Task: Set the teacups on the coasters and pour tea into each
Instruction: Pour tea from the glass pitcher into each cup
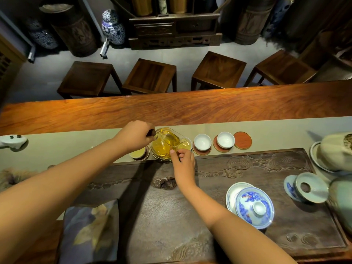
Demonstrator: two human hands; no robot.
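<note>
1. A glass pitcher (165,144) of yellow tea sits just above the middle of the frame, tilted, its spout toward the right over a teacup (185,143) that already holds yellow tea.
2. The left hand (133,136) grips the pitcher's dark handle, fingers curled round it.
3. The right hand (183,164) reaches up from below; its fingertips touch the lower right of the glass, the fingers partly bent, and I cannot tell whether they pinch it or only steady it.
4. Left of the pitcher, a filled teacup (137,153) rests on a coaster.
5. To the right stand two empty white teacups (202,142), (226,140), each on a round reddish coaster; the one further right sits off-centre on its coaster.
6. A bare red coaster (242,140) lies at the right end of the row.
7. The row rests on a pale table runner (76,145), above a dark carved tea tray (266,168).
8. On the tray, lower right, stands a blue-and-white gaiwan (254,206) with its lid on.
9. Four wooden stools (150,76) line the upper part of the frame.
</note>
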